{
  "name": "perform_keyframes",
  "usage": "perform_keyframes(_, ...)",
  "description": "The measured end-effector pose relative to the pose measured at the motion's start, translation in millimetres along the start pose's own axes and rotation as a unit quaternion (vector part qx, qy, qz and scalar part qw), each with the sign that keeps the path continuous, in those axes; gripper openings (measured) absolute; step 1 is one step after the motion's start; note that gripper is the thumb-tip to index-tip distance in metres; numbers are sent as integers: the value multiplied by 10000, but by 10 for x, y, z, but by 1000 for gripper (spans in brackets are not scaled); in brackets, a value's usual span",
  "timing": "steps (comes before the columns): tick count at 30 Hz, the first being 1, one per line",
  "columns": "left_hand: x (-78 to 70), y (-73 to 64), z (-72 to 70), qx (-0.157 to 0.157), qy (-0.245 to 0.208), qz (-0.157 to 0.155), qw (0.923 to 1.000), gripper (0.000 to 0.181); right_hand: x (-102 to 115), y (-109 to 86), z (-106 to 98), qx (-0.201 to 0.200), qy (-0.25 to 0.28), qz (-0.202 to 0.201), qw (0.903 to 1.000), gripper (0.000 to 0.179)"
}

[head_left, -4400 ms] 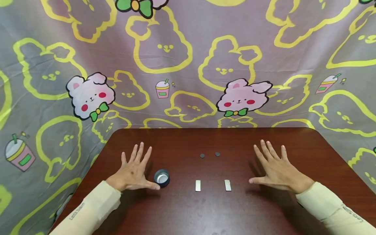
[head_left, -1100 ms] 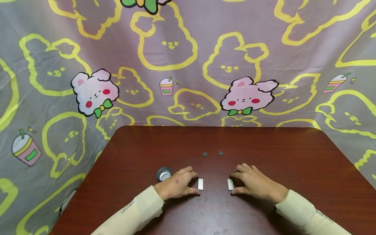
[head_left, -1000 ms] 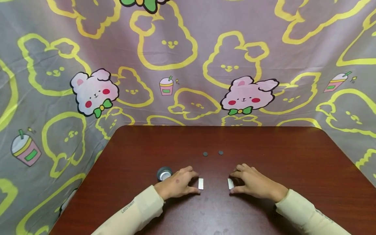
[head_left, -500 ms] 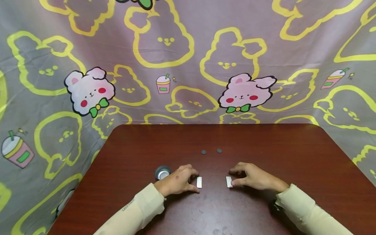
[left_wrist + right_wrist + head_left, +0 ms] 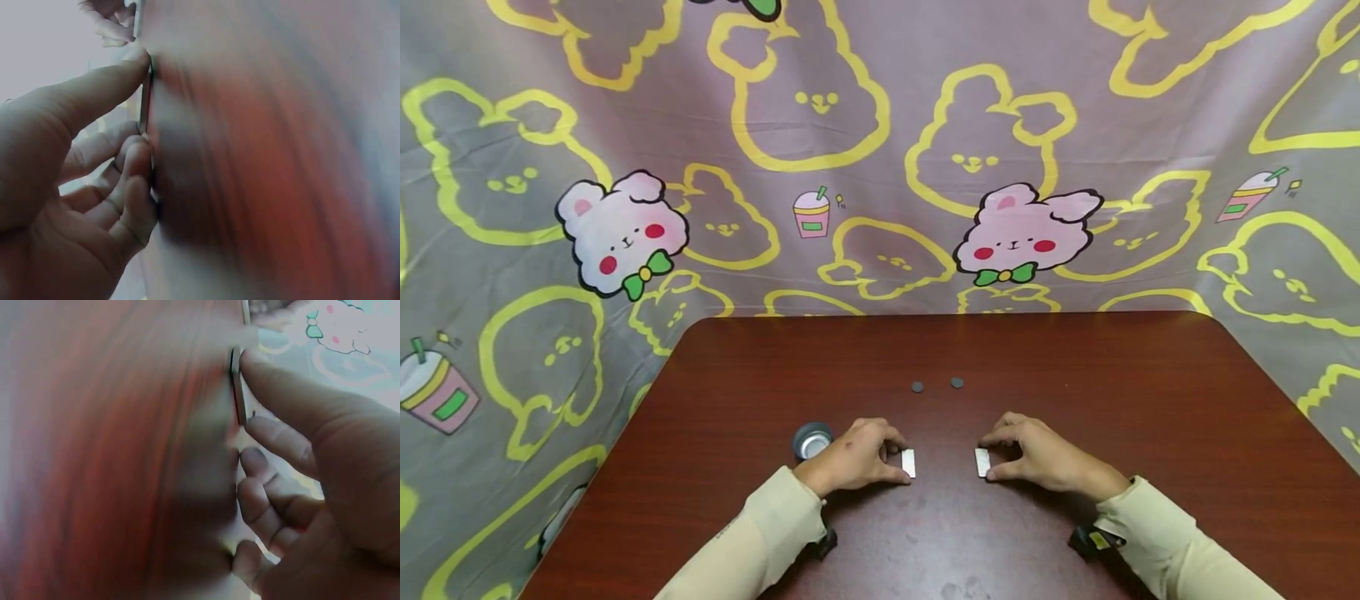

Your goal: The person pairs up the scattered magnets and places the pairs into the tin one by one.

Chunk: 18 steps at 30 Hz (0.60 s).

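Note:
Two thin white rectangular plates lie flat on the table in the head view. My left hand (image 5: 853, 457) pinches the left plate (image 5: 908, 463), thumb at the near end and index finger at the far end. The right plate (image 5: 982, 462) is held the same way by my right hand (image 5: 1045, 456). Both wrist views show the grip from the side: a thin edge of the left plate (image 5: 145, 106) and of the right plate (image 5: 239, 397) spans thumb and index finger. The other fingers are bent, their tips near the tabletop.
Two small dark discs, a left one (image 5: 917, 387) and a right one (image 5: 957, 382), lie beyond the plates. A round dark-rimmed tin (image 5: 805, 440), silvery inside, stands behind my left wrist, which partly covers it. A patterned cloth (image 5: 865, 167) hangs around the brown table (image 5: 820, 350).
From spread wide apart, both hands have come inward to the white plates. Over the last second thumbs and index fingers have closed onto the plates' ends. The discs and tin stay in place.

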<state>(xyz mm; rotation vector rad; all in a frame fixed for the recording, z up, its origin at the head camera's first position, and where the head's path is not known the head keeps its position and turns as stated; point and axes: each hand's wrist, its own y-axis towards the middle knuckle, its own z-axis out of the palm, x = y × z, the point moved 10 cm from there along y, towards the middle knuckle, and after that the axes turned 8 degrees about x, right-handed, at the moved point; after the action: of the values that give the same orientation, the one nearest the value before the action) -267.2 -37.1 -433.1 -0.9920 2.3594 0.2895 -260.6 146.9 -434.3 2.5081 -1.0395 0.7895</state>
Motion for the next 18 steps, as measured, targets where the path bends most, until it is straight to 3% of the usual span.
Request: perform_keyframes(18, 28, 83, 37, -110, -205, -191, 9995, 32, 101, 103, 65, -302, -192, -76, 9993, 32)
